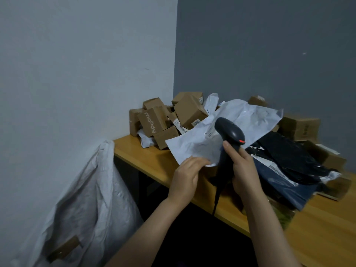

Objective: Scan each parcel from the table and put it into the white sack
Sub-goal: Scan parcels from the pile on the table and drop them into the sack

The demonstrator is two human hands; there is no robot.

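Head view: the left hand [189, 171] pinches the near lower edge of a white poly-mailer parcel [248, 118], fingers curled over the film. The parcel is raised at a slant above the table [146, 157]. The right hand [243, 168] is wrapped round the handle of a dark handheld scanner [230, 132], thumb lying up along the handle. The scanner head sits just above this grip and overlaps the parcel's face. A red mark shows on the head, and a black cable [216, 197] hangs below the grip, past the table edge.

Surroundings, relative to the two grips:
- Beyond and left of the left hand: a heap of small brown cardboard boxes [185, 110], matte and square-edged, tilted against one another in the wall corner. One reads "moody". Crumpled white mailers lie among them.
- Right of the right hand: glossy black mailers [289, 155] lie on a navy mailer [279, 184] with a barcode label. More cardboard boxes lie behind and beside them.
- Below and left of the left hand: the white sack [86, 189], woven and wrinkled, hangs at the table end. A brown box [64, 248] shows at its lower part. Whether it lies inside cannot be told.

The table top is smooth, yellow-brown wood. The raised parcel hides part of the heap behind it.
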